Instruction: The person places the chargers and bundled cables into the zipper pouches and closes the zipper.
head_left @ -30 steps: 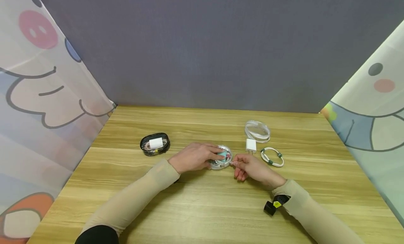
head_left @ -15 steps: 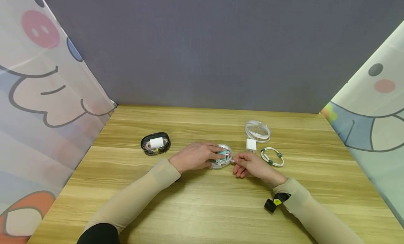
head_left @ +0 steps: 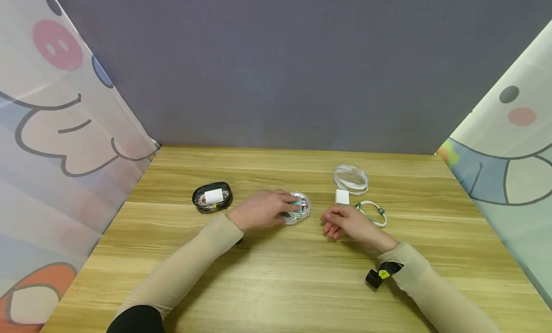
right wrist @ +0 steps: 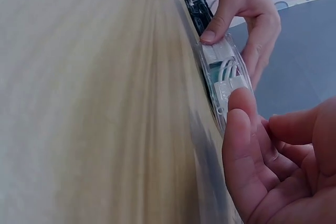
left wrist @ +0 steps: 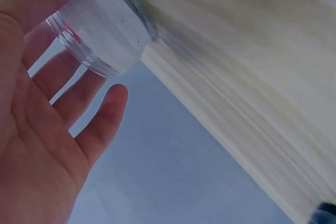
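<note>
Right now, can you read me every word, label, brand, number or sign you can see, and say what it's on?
No readable text anywhere.
Clear round case: a pinkish-red mark shows, too small and blurred to read.
White plug adapter: nothing legible.
Black oval case: too small to read.

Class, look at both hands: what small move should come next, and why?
Probably the right hand should reach for the white adapter: that hand seems to hold nothing, the adapter lies just beyond it, and the left hand is gripping the clear case.
</note>
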The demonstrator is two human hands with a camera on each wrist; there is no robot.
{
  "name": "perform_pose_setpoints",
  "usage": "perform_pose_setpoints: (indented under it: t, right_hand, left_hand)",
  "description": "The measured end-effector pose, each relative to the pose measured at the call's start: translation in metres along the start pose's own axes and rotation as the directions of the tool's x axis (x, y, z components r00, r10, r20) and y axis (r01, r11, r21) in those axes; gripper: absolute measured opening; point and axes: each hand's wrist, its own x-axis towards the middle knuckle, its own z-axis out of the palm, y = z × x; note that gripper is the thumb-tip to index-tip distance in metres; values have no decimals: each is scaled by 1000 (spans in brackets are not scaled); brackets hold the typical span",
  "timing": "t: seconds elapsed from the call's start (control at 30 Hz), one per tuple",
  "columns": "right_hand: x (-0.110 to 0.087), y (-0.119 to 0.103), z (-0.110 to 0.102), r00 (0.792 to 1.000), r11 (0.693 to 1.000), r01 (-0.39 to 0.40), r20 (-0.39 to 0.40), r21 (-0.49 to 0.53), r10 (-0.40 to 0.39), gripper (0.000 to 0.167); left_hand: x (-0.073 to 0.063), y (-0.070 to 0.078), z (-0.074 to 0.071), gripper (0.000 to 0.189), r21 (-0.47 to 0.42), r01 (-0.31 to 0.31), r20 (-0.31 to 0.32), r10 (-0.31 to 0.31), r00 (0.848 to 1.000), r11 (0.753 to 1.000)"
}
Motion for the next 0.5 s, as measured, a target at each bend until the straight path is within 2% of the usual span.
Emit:
perform_pose_setpoints:
  t: [0.27, 0.5]
  right_hand:
    - [-3, -4, -9, 1000, 1000, 9, -24, -23, -9, 28]
    - [-8, -7, -20, 998, 999, 22, -53, -30, -24, 30]
  left_hand:
    - [-4, -12, -3, 48, -65, 85, -45, -88, 995, 994]
    - [-7, -25, -3, 48, -41, 181, -62, -184, 981, 983]
